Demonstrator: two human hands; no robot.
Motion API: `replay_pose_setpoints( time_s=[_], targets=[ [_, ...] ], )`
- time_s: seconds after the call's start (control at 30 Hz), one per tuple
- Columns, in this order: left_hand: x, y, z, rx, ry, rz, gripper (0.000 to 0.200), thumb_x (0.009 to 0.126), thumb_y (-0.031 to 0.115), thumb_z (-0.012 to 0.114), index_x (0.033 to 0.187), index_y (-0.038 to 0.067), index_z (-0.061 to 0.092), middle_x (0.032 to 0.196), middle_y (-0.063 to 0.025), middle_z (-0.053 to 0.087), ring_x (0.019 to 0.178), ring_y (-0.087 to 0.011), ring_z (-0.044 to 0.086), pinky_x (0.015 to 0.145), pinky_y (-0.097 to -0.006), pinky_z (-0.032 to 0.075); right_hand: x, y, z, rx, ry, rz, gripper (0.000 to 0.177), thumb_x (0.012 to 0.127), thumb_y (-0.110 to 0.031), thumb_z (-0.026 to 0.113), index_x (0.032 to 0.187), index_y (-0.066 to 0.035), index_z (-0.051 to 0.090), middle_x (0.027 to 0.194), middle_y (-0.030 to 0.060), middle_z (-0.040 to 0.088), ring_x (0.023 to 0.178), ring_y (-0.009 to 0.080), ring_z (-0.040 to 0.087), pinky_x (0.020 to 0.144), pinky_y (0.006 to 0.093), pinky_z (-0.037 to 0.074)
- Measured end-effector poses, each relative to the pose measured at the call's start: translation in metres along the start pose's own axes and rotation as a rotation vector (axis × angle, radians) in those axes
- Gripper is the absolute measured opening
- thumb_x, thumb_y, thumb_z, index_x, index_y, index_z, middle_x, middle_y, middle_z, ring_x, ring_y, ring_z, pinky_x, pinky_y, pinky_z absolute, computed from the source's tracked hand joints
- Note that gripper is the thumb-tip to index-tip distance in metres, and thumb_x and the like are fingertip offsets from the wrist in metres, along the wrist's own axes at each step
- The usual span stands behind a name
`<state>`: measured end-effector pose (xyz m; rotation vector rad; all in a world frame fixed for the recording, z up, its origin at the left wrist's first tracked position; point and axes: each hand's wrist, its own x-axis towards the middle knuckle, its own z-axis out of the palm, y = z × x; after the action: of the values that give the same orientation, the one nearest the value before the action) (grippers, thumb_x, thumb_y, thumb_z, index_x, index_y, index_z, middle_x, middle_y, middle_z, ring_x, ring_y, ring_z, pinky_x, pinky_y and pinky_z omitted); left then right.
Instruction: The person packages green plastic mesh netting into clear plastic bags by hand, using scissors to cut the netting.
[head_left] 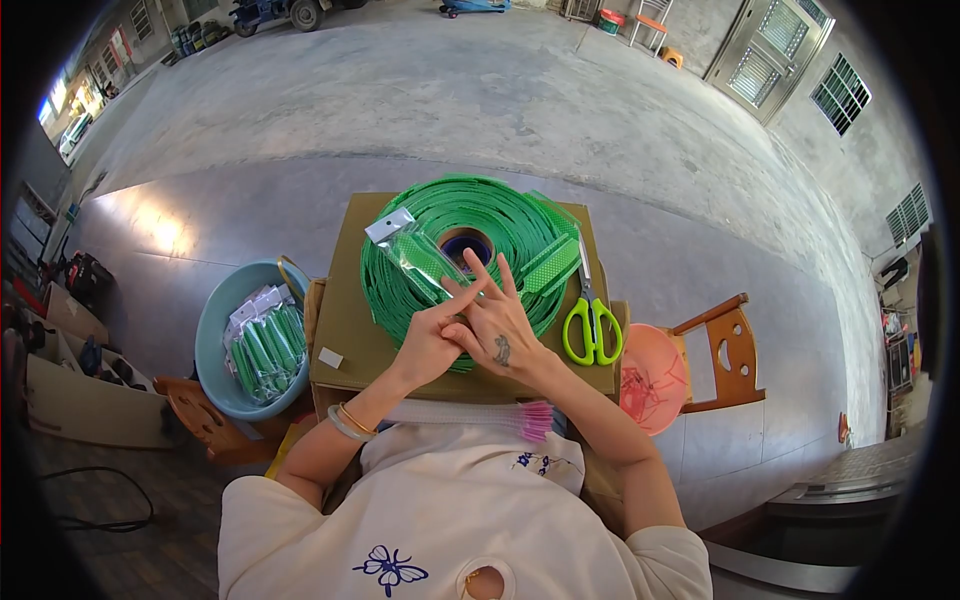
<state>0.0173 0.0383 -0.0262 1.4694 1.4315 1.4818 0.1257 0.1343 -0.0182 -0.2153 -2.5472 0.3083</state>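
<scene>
My left hand (428,348), bracelets on its wrist, touches my right hand (503,328) above the front of a large green coil (400,300). The left index finger stretches across the right fingers; its other fingers are partly hidden. On my right hand two fingers point up, spread apart. A clear packet (415,255) with a green strip inside lies on the coil, its lower end close to the fingertips; neither hand visibly grips it. Green mesh pieces (552,265) rest on the coil's right side. Green-handled scissors (592,330) lie to the right on the brown box (350,225).
A blue basin (212,345) of packed green strips is at the left, a pink basin (655,370) at the right, each beside a wooden chair. Pink-tipped clear strips (480,415) lie near my lap. A white label (330,357) is on the box's left front corner.
</scene>
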Motion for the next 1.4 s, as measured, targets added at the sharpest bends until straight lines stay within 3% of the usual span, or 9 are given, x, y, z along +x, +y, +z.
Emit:
replay_pose_setpoints(
  time_s=[0.2,0.4,0.5,0.6,0.63,0.77,1.03,1.2,1.4],
  targets=[
    [-0.003,0.010,-0.008,-0.253,-0.095,-0.174,0.079,0.073,-0.017,0.046,0.143,0.010,0.022,0.081,-0.0018,0.054,0.070,-0.0051,0.049,0.064,-0.0164,0.041,-0.001,-0.003,-0.008,0.032,-0.057,0.011,0.069,0.088,-0.051,0.039,0.124,0.007,0.045,0.108,0.0173,0.060,0.132,0.0375,0.023,0.106,0.0586,0.008],
    [0.010,0.032,-0.032,-0.810,0.456,-0.290,0.077,0.080,-0.005,0.055,0.142,0.006,0.011,0.101,-0.0135,0.060,0.079,-0.0155,0.063,0.061,-0.0236,0.051,-0.012,-0.007,-0.029,0.011,0.029,-0.035,0.072,0.085,-0.054,0.040,0.125,0.006,0.043,0.116,0.0186,0.055,0.134,0.0382,0.019,0.105,0.0602,0.006],
    [0.028,0.028,-0.044,-0.584,0.531,-0.347,0.076,0.080,-0.004,0.057,0.141,0.004,0.014,0.096,-0.0109,0.061,0.073,-0.0113,0.061,0.055,-0.0207,0.047,-0.015,-0.018,-0.029,-0.021,0.031,-0.077,0.068,0.088,-0.054,0.037,0.122,0.003,0.049,0.108,0.0161,0.059,0.130,0.0376,0.030,0.106,0.0577,0.010],
    [0.030,0.011,-0.056,-0.389,0.431,-0.318,0.077,0.080,-0.003,0.057,0.142,0.004,0.011,0.091,-0.0086,0.062,0.066,-0.0080,0.058,0.050,-0.0199,0.044,-0.028,-0.014,-0.031,0.114,0.128,-0.199,0.042,0.083,-0.034,0.057,0.107,0.000,0.059,0.097,0.0124,0.062,0.117,0.0321,0.048,0.103,0.0566,0.023],
    [0.029,0.008,-0.056,-0.376,0.417,-0.302,0.078,0.080,-0.003,0.057,0.142,0.004,0.010,0.087,-0.0074,0.062,0.064,-0.0071,0.056,0.049,-0.0198,0.043,-0.033,-0.008,-0.030,0.174,0.290,-0.195,0.022,0.081,-0.019,0.060,0.093,-0.002,0.062,0.084,0.0098,0.064,0.093,0.0252,0.061,0.095,0.0448,0.038],
    [0.021,0.033,-0.044,-0.247,0.273,-0.289,0.081,0.080,-0.005,0.057,0.143,0.005,0.007,0.072,-0.0016,0.058,0.056,-0.0039,0.049,0.047,-0.0184,0.038,-0.011,-0.011,-0.046,0.658,0.494,0.610,0.018,0.083,-0.015,0.062,0.091,0.001,0.061,0.076,0.0079,0.062,0.073,0.0129,0.057,0.070,0.0241,0.044],
    [0.012,0.048,-0.025,-0.192,0.012,-0.263,0.086,0.080,-0.007,0.057,0.143,0.004,0.000,0.061,0.0035,0.046,0.054,-0.0019,0.039,0.051,-0.0161,0.033,0.019,0.016,-0.027,1.355,0.301,0.935,0.021,0.085,-0.024,0.062,0.083,-0.004,0.063,0.069,0.0001,0.060,0.059,0.0044,0.052,0.052,0.0206,0.041],
    [0.016,0.049,-0.027,-0.248,0.003,-0.313,0.086,0.083,-0.001,0.059,0.142,0.001,-0.004,0.066,0.0017,0.054,0.056,-0.0018,0.043,0.050,-0.0169,0.035,0.020,0.001,-0.040,1.318,0.228,0.943,0.021,0.085,-0.024,0.061,0.080,-0.003,0.062,0.069,0.0005,0.061,0.057,0.0056,0.054,0.048,0.0210,0.042],
    [0.010,0.054,-0.020,-0.586,-0.227,-0.673,0.052,0.085,0.013,0.062,0.127,-0.005,0.038,0.083,-0.0108,0.064,0.072,-0.0141,0.063,0.062,-0.0251,0.054,0.026,0.026,-0.043,1.229,0.390,0.871,0.022,0.085,-0.023,0.062,0.078,-0.002,0.061,0.067,0.0009,0.060,0.052,0.0057,0.051,0.041,0.0202,0.038]
  ],
)
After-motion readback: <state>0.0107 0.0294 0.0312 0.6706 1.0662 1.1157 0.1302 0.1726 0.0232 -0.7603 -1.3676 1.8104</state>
